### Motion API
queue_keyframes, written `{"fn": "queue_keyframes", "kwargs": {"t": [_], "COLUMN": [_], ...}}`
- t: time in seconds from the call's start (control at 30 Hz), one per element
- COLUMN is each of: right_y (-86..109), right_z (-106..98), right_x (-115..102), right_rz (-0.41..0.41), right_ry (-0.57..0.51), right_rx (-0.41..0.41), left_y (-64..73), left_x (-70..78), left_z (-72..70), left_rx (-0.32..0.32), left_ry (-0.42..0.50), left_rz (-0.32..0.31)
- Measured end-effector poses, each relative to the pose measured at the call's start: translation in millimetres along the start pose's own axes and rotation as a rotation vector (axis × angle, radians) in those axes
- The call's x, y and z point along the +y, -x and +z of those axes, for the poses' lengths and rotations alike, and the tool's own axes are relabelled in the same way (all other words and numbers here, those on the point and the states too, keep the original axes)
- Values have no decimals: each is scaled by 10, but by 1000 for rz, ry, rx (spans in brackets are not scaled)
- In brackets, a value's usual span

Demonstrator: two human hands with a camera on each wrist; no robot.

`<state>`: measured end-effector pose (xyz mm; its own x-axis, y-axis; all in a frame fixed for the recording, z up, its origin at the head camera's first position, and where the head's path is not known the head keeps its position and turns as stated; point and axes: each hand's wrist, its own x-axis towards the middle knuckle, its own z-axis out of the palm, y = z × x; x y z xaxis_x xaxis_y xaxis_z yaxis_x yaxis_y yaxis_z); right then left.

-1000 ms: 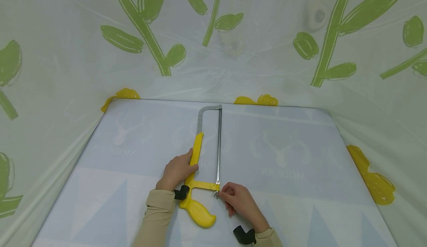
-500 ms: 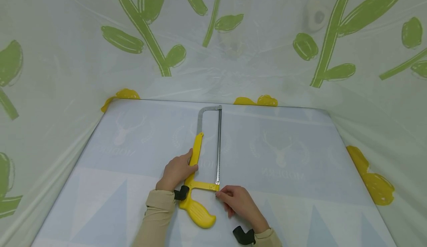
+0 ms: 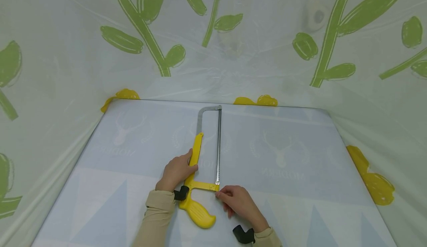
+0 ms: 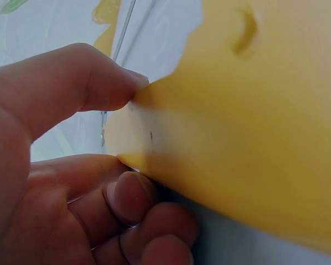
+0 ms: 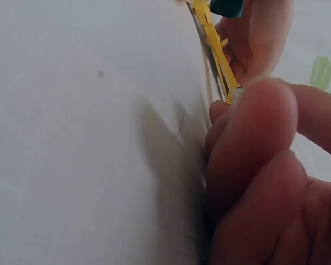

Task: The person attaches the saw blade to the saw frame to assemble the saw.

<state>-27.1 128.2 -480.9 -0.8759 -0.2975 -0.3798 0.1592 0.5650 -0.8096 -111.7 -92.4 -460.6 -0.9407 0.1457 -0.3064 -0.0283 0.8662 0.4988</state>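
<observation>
A hacksaw (image 3: 198, 147) lies flat on the table, its silver front bow pointing away from me. Its thin blade (image 3: 218, 147) runs along the right side, and the yellow pistol-shaped handle (image 3: 201, 213) points toward me. My left hand (image 3: 176, 171) grips the yellow back of the frame; in the left wrist view, thumb and curled fingers pinch its edge. At the near end of the blade, my right hand (image 3: 241, 201) pinches the wing nut below the yellow crosspiece (image 3: 203, 185). The fingertips mostly hide that nut; a bit of metal shows beside them in the right wrist view.
The table (image 3: 283, 217) has a pale blue-grey cover with deer and triangle prints. Behind it and at both sides hangs a white plastic sheet (image 3: 267, 65) with green leaves and yellow flowers. A black wrist mount (image 3: 243, 234) sits on each wrist.
My right fingertips have moved slightly left and toward me, from beside the wing nut onto it, covering it. The left hand and the hacksaw stay in place.
</observation>
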Motion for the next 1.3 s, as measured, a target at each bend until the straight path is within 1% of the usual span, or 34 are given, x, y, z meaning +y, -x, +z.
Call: {"fn": "queue_keyframes", "kwargs": {"t": [0.4, 0.6, 0.83, 1.0, 1.13, 1.3], "right_y": [-16, -19, -10, -34, -66, -71], "right_z": [28, 57, 76, 46, -2, -90], "right_x": [-16, -37, -68, -51, 17, 100], "right_rz": [2, 8, -1, 2, -5, -51], "right_ry": [63, 69, 22, 5, -34, -88], "right_rx": [9, 11, 10, -4, -32, -89], "left_y": [2, 10, 31, 11, -16, -23], "left_x": [-8, -18, -31, -38, -26, -2], "left_z": [3, -7, -11, -16, -30, -33], "left_rx": [-4, -7, -13, -14, -13, -15], "left_ry": [0, 6, 6, -4, -25, -34], "left_rz": [-8, -15, -11, -2, 18, 40]}}
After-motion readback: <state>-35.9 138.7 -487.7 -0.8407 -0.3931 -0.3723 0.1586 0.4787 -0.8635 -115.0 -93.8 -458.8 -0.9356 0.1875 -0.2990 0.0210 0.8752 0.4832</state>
